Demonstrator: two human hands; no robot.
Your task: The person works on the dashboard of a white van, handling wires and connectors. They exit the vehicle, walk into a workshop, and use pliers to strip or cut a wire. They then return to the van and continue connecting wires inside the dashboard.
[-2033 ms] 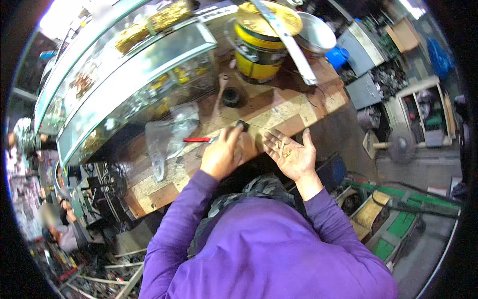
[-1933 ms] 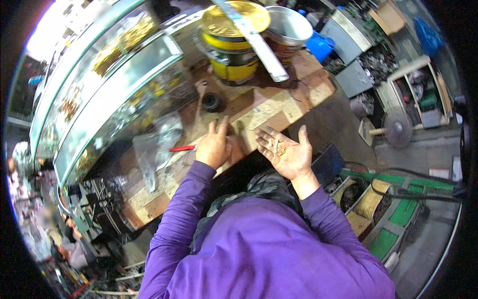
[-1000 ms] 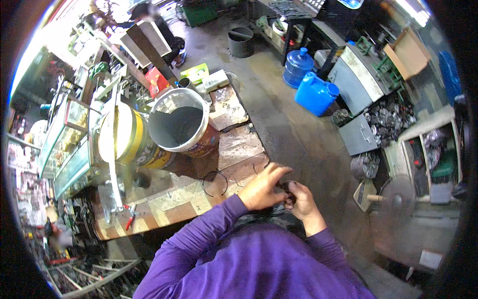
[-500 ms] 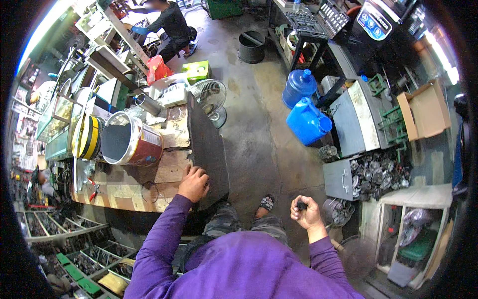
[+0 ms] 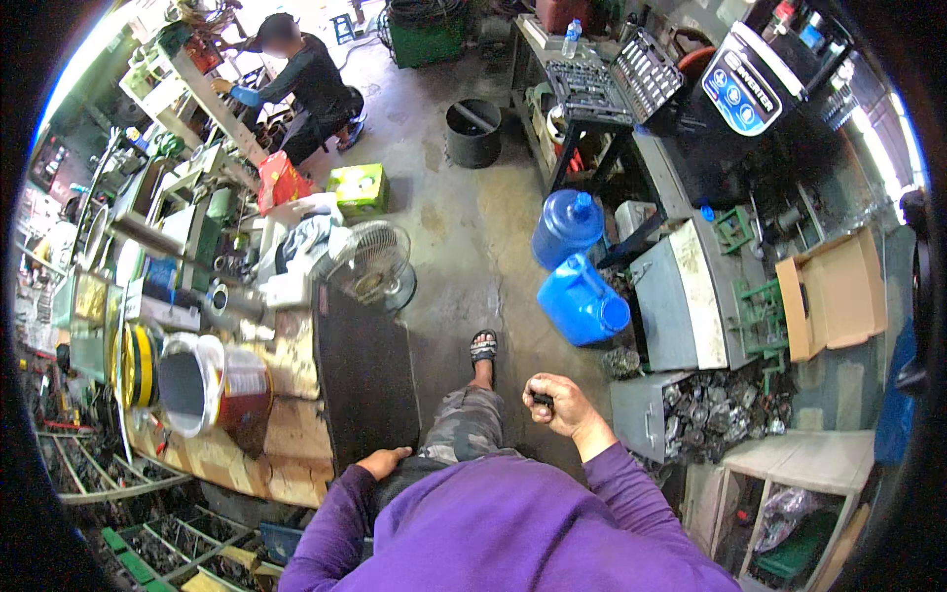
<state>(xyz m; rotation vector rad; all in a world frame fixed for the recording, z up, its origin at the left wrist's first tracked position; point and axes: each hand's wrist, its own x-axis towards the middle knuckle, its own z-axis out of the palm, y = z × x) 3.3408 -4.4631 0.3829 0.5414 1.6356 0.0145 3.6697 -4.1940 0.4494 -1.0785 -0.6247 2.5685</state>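
My right hand (image 5: 560, 407) is raised in front of me, its fingers closed around a small black piece (image 5: 542, 399). Most of that piece is hidden in the fist, so its kind does not show. Low beside my thigh, near the workbench corner, my left hand (image 5: 385, 462) lies with a digit stretched out and nothing visible in it; its other fingers are mostly hidden. The worn wooden workbench (image 5: 296, 449) at my left carries a bucket (image 5: 247, 390) of dark material and a yellow-and-black roll (image 5: 141, 365).
A fan (image 5: 373, 259) and green box (image 5: 358, 189) stand ahead left. Blue water containers (image 5: 582, 301) are at right, before a metal cabinet (image 5: 676, 296) and a bin of metal parts (image 5: 725, 414). Farther off, a co-worker (image 5: 311, 84) sits near a black drum (image 5: 473, 133).
My left hand has left the workbench top and dropped beside my thigh. I have stepped forward, so the bench and bucket sit lower left. My right hand still grips the black piece.
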